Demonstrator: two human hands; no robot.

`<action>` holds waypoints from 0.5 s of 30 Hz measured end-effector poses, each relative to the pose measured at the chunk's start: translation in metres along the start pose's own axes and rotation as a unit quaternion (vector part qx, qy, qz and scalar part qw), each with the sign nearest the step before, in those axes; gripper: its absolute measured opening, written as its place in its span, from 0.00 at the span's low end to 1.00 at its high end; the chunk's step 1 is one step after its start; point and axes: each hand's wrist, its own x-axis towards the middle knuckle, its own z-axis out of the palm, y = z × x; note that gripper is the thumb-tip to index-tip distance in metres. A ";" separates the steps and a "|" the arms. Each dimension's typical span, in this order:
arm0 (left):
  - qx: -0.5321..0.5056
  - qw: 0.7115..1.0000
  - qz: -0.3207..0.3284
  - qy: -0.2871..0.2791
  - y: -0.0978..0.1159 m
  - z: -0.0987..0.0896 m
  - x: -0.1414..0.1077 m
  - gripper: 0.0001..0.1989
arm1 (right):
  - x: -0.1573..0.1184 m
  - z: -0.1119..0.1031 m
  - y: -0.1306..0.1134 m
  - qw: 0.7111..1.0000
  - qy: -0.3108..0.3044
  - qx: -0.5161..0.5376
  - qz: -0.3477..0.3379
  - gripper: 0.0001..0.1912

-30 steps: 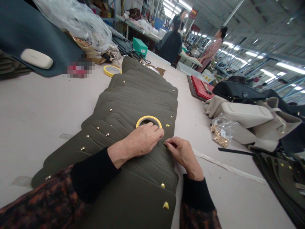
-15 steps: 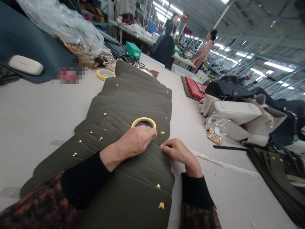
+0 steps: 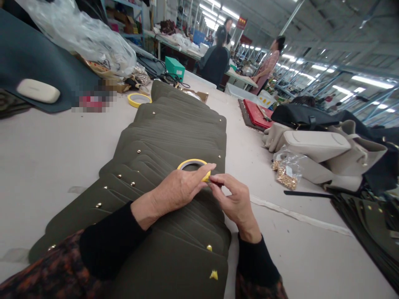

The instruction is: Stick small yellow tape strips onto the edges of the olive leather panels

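My left hand (image 3: 174,191) is closed around the near side of a roll of yellow tape (image 3: 191,161), held above the dark olive panels. At the roll's right edge, the thumb and finger of my right hand (image 3: 235,198) are pinched against the tape; the fingertips partly hide what is between them. Below lies a long row of overlapping olive panels (image 3: 174,141) with small metal studs on them. Torn bits of yellow tape (image 3: 213,275) stick to the panels' right side near me.
A second tape roll (image 3: 139,99) lies beyond the panels to the left. On the right are a bag of gold fittings (image 3: 287,176), cream bags (image 3: 316,145) and a stack of dark strips (image 3: 368,224). Two people are farther back, near a green box (image 3: 174,68).
My right hand has moved up and away from the panel edge to the tape roll. The left hand has turned, shifting the roll slightly right. A yellow bit near the panel edge is now hidden.
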 end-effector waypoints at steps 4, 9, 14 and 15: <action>0.003 1.000 0.002 0.001 0.001 0.001 0.000 0.22 | -0.001 0.007 0.002 0.998 -0.012 -0.060 -0.020 0.10; -0.008 1.000 -0.003 -0.022 0.006 -0.003 -0.001 0.11 | -0.002 0.013 0.004 0.991 0.027 -0.123 -0.041 0.09; -0.002 1.000 -0.019 -0.018 0.008 -0.005 0.001 0.05 | -0.003 0.018 0.001 0.990 0.075 -0.114 -0.018 0.07; 0.013 0.999 -0.025 -0.016 0.008 -0.005 0.002 0.06 | -0.003 0.019 -0.001 0.992 0.081 -0.098 0.008 0.07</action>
